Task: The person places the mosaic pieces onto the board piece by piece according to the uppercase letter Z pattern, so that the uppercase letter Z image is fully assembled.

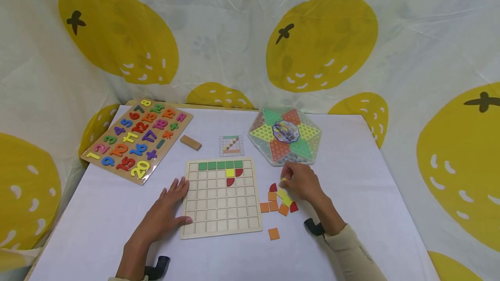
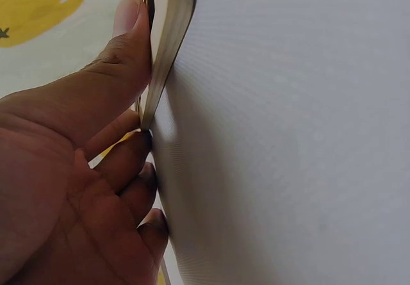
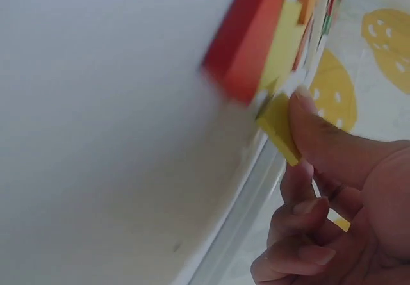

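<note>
Your left hand (image 1: 166, 207) rests, fingers spread, along the left edge of the wooden grid board (image 1: 216, 201) on the bench (image 1: 351, 164). Your right hand (image 1: 302, 181) pinches a yellow tile (image 3: 280, 126) between its fingers near the loose tiles (image 1: 285, 198), right of the board.

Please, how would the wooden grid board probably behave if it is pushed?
The wooden grid board looks like a solid panel, so probably stiff. Lying flat on the table, it would likely slide, not tip. The green tiles sit in its cells, so may travel along.
</note>
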The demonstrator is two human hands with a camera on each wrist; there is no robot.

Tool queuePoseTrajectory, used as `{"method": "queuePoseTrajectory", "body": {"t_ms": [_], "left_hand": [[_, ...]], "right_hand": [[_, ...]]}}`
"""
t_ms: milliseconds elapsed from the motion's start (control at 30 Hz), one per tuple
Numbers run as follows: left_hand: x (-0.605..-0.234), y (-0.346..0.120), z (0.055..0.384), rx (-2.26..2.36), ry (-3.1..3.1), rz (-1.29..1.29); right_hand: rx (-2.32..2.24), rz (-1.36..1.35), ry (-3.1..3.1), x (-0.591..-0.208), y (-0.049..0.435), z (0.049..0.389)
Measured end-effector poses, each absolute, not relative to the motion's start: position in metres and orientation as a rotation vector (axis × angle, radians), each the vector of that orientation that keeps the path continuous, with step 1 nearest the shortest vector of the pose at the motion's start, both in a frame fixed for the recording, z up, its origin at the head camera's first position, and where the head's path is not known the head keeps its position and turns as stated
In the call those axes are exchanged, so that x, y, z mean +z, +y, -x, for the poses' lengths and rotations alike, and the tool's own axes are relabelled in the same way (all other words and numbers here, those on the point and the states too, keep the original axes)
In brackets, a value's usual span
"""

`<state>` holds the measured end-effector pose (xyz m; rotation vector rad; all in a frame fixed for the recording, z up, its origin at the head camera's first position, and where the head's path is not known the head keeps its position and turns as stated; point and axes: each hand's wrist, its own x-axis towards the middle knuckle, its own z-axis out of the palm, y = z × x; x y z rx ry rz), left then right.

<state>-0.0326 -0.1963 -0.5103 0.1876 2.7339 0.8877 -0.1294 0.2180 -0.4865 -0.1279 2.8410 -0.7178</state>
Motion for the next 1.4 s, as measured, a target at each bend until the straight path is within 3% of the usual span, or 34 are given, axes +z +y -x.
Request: {"method": "queuePoseTrajectory", "body": {"t_ms": [900, 1400], "left_hand": [[-0.510, -0.197, 0.032, 0.922, 2.720, -0.180], [-0.513, -0.199, 0.033, 0.918, 2.726, -0.179]], "right_hand": [[-0.886, 0.574, 2.730, -0.474, 0.082, 0.141], [-0.645, 0.653, 2.781, -0.487, 0.056, 0.142]]}}
